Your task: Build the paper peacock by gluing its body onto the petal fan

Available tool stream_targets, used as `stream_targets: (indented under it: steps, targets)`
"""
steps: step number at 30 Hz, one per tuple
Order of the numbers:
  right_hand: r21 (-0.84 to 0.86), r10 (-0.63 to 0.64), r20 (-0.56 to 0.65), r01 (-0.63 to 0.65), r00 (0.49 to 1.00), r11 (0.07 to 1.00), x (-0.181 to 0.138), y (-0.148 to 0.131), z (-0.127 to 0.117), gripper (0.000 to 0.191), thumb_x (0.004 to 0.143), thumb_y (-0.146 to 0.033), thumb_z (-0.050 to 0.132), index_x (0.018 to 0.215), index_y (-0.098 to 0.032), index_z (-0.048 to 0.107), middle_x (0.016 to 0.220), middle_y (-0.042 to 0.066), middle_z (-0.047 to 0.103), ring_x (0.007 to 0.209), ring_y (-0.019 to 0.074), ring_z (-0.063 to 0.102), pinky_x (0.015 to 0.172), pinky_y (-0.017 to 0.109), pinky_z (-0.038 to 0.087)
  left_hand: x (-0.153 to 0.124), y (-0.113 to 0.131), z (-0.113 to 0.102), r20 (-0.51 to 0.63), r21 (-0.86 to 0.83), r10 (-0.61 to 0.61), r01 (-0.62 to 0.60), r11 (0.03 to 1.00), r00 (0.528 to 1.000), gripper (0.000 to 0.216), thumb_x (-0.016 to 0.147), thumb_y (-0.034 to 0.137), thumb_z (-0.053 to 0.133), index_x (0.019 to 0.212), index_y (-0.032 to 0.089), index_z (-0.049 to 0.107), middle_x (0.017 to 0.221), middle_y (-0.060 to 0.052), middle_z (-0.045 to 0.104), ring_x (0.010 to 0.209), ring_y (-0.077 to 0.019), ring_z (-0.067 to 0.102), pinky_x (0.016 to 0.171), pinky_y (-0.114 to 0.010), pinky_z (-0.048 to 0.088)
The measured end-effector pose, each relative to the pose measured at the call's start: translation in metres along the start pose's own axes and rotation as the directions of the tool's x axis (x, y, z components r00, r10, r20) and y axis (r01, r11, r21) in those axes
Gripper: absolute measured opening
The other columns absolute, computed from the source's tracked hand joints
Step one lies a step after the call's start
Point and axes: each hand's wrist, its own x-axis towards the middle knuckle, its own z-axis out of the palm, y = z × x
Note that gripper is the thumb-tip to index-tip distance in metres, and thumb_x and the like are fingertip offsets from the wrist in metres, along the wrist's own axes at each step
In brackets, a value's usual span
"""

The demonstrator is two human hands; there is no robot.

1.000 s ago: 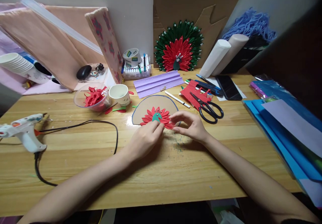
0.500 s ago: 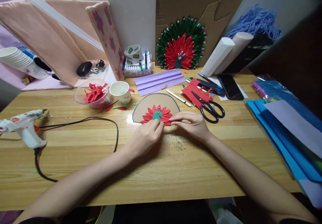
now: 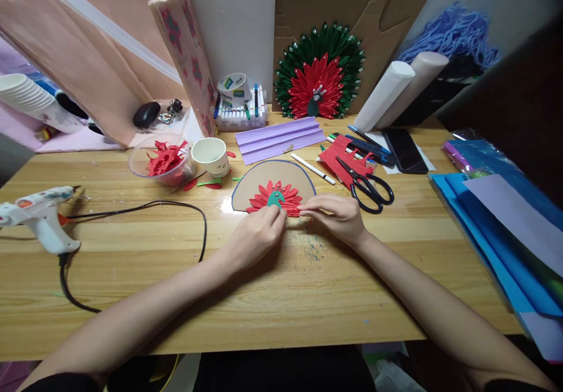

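Observation:
A half-round cardboard piece (image 3: pixel 281 172) with a dark blue outline lies flat on the table. A fan of red petals (image 3: pixel 288 194) covers its lower middle, around a green bird-shaped cutout (image 3: pixel 275 199). My left hand (image 3: pixel 259 230) is closed at the lower edge, fingertips pressed together just below the green cutout; what they grip is hidden. From the right, my right hand (image 3: pixel 336 216) pinches the outer tip of a low red petal between thumb and fingers. Farther back, a finished-looking green and red peacock (image 3: pixel 316 84) leans upright against a cardboard sheet (image 3: pixel 352 4).
Black-handled scissors (image 3: pixel 369 192) rest on red paper (image 3: pixel 341 154) at right. A white marker (image 3: pixel 312 168) lies behind the half-round. At left are a glue gun (image 3: pixel 44 216) with its cord, a bowl of red scraps (image 3: pixel 165 160) and a paper cup (image 3: pixel 210 157). Blue packets (image 3: pixel 492 233) line the right side.
The view has shifted slightly. My left fingers have slid down a little, so more of the green cutout shows. My right hand stays at the petal tip.

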Motion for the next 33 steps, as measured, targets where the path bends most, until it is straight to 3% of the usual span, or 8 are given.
stream_targets:
  steps: [6, 12, 18, 25, 33]
  targets:
    - [0.041, 0.042, -0.005, -0.042, 0.999, 0.998, 0.0005, 0.0004, -0.0003, 0.016, 0.078, -0.013, 0.066, 0.089, -0.023, 0.074, 0.083, 0.003, 0.074, 0.077, 0.0167, 0.07, 0.071, 0.03, 0.056, -0.0022, -0.0011, 0.002, -0.003, -0.004, -0.004, 0.004, 1.0, 1.0, 0.015, 0.087, 0.011, 0.045, 0.093, 0.008, 0.058, 0.073, -0.006, 0.057, 0.06, -0.0157, 0.052, 0.051, -0.026, 0.043]
    - [0.133, 0.313, -0.106, -0.298, 0.944, 0.945, 0.0054, -0.0013, -0.0029, 0.007, 0.075, -0.02, 0.07, 0.077, -0.023, 0.075, 0.077, 0.002, 0.074, 0.071, 0.0161, 0.069, 0.07, 0.03, 0.057, -0.0031, -0.0029, 0.0038, 0.026, 0.002, -0.006, 0.006, 1.0, 1.0, 0.019, 0.088, 0.009, 0.042, 0.097, 0.007, 0.058, 0.075, -0.007, 0.059, 0.062, -0.0164, 0.054, 0.052, -0.027, 0.045]
    - [0.369, 0.523, 0.077, -0.511, 0.849, 0.776, 0.0042, -0.0024, 0.0028, 0.016, 0.065, -0.022, 0.076, 0.081, -0.021, 0.075, 0.081, 0.003, 0.074, 0.071, 0.0153, 0.07, 0.07, 0.028, 0.059, -0.0023, -0.002, 0.0032, 0.041, 0.005, 0.005, -0.006, 1.0, 0.999, 0.022, 0.089, 0.007, 0.038, 0.099, 0.007, 0.057, 0.076, -0.007, 0.059, 0.064, -0.016, 0.056, 0.053, -0.026, 0.047]
    - [0.288, 0.445, 0.097, -0.453, 0.89, 0.844, 0.0071, -0.0064, 0.004, 0.004, 0.07, -0.023, 0.073, 0.07, -0.019, 0.074, 0.072, 0.004, 0.073, 0.068, 0.0159, 0.068, 0.067, 0.028, 0.056, -0.0025, -0.0006, 0.004, 0.049, -0.02, 0.014, -0.013, 1.0, 0.999, 0.024, 0.09, 0.007, 0.036, 0.102, 0.004, 0.057, 0.078, -0.009, 0.061, 0.065, -0.0158, 0.056, 0.053, -0.026, 0.047]
    - [0.147, 0.214, 0.121, -0.231, 0.969, 0.962, 0.0069, -0.0033, -0.0026, 0.005, 0.077, -0.018, 0.067, 0.077, -0.019, 0.073, 0.077, 0.004, 0.071, 0.073, 0.0162, 0.066, 0.071, 0.03, 0.053, -0.003, -0.0007, 0.0046, 0.042, -0.018, 0.016, -0.015, 1.0, 0.999, 0.022, 0.09, 0.008, 0.038, 0.102, 0.005, 0.056, 0.077, -0.009, 0.06, 0.065, -0.0161, 0.055, 0.054, -0.026, 0.046]
